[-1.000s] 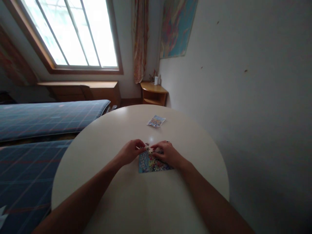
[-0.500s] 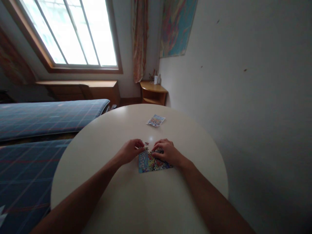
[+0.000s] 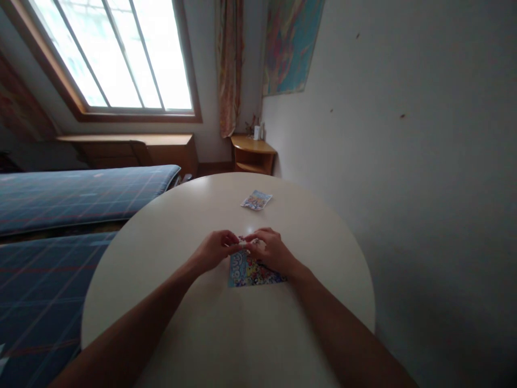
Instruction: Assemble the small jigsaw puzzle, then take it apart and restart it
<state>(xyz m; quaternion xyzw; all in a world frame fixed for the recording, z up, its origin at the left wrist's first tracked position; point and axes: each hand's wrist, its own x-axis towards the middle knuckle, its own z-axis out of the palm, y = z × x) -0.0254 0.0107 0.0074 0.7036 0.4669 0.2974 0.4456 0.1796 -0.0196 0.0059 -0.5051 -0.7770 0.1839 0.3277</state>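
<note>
A brightly coloured jigsaw puzzle point(image 3: 258, 272) lies flat on the round table, its blue left side marked with white lettering. My left hand point(image 3: 216, 249) is at its upper left corner, thumb and fingers pinched on a small jigsaw piece. My right hand point(image 3: 272, 250) rests over the upper right part, fingers curled in so that their tips meet those of my left hand at the same small piece. Under the right palm, part of the puzzle's top edge is hidden. A few dark bits, seemingly loose pieces, show between the hands.
A small printed picture sheet point(image 3: 257, 200) lies farther back on the cream round table point(image 3: 181, 215). To the left are beds with blue plaid mattresses point(image 3: 81, 188). The white wall point(image 3: 404, 188) stands close on the right, and a wooden corner shelf point(image 3: 254, 144) is behind the table.
My right hand has shifted left and its fingertips have closed in beside my left fingertips. My left hand has hardly moved. The view has turned slightly.
</note>
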